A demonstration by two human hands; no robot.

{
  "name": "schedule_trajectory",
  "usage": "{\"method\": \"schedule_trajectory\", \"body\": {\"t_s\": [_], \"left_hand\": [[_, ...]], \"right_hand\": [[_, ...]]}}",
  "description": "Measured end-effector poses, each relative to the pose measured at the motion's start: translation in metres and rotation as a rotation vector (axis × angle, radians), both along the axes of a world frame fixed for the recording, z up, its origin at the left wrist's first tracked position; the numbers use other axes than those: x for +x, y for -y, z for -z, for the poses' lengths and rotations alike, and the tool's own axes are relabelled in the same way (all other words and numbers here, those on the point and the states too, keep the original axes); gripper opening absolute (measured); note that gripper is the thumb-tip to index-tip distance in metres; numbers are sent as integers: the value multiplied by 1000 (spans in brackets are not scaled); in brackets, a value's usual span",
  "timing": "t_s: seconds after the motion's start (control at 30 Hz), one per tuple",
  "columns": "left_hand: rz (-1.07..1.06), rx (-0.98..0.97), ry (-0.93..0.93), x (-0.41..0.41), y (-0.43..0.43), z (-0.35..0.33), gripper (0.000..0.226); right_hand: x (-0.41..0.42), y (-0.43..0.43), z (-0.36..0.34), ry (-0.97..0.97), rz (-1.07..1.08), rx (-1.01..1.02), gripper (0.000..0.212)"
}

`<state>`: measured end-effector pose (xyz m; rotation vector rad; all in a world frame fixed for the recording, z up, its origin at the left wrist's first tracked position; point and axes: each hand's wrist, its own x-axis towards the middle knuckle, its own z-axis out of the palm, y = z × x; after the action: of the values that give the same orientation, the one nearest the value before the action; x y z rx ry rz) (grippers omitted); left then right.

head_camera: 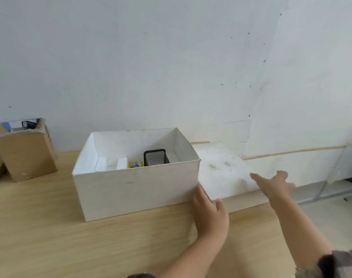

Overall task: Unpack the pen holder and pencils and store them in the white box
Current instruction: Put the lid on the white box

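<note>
The open white box (135, 187) stands on the wooden table. Inside it, a black mesh pen holder (156, 157) stands upright at the back right. A yellow pack of pencils (136, 164) lies beside it to the left, with white cardboard inserts (111, 163) further left. My left hand (210, 213) rests open at the box's lower right corner, fingers touching its wall. My right hand (271, 184) is stretched out open over the white lid (223, 169) that lies flat to the right of the box. Neither hand holds anything.
A brown cardboard box (24, 151), open at the top and wrapped in tape, stands at the left rear of the table (71, 247). A white wall runs close behind. The table's right edge drops to the floor (331, 213) beyond the lid.
</note>
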<state>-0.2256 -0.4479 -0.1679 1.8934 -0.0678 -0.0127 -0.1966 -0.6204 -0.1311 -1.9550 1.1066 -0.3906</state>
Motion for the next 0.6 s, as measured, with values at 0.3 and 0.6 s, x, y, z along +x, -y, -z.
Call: {"method": "schedule_trajectory", "body": {"t_s": [0.3,0.6], "left_hand": [[171,-75,-29,-19,15,-20,63],[288,-120,308,4,-17,-98,48]], "right_hand": [[-16,18,25,530,111,334,56],[-32,45,-39,960,293,284,19]]}}
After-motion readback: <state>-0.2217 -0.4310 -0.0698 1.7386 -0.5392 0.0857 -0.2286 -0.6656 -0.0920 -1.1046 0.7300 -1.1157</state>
